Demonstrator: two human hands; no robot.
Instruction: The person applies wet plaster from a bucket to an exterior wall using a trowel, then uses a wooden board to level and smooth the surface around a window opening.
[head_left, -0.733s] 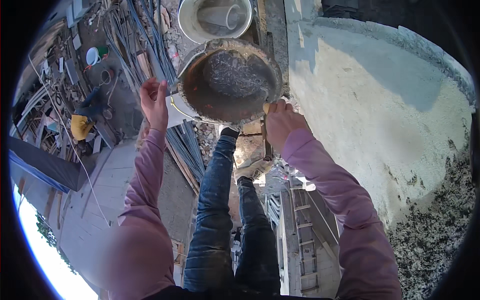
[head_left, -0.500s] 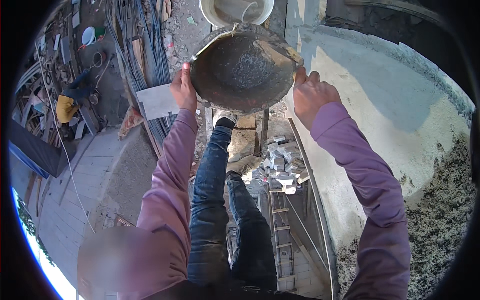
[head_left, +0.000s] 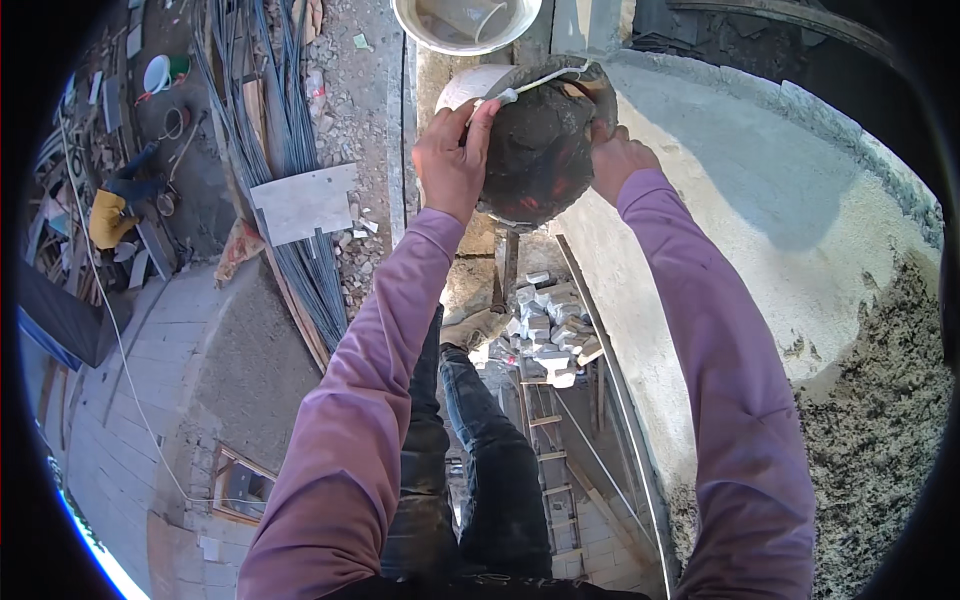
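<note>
A round dark bucket (head_left: 540,150) coated in wet grey residue is held out in front of me, tilted, with its dark inside showing. My left hand (head_left: 452,165) is closed at its left side, the thumb up against the pale grip of the bucket's handle (head_left: 545,77). At the right side, my right hand (head_left: 620,163) is closed on the rim; some of its fingers are hidden. Just beyond the bucket stands a larger white tub (head_left: 530,30) with murky contents and a pale curved piece in it.
A rough plastered wall (head_left: 740,200) runs along my right. Below are broken blocks (head_left: 550,325) and a ladder (head_left: 552,470). Steel bars (head_left: 280,140) and a white board (head_left: 305,203) lie to the left. A person in a yellow top (head_left: 110,218) bends down at far left.
The bucket has tipped and turned, its handle swinging to the near top side. My left hand has moved right, closer to my right hand. The view has shifted slightly.
</note>
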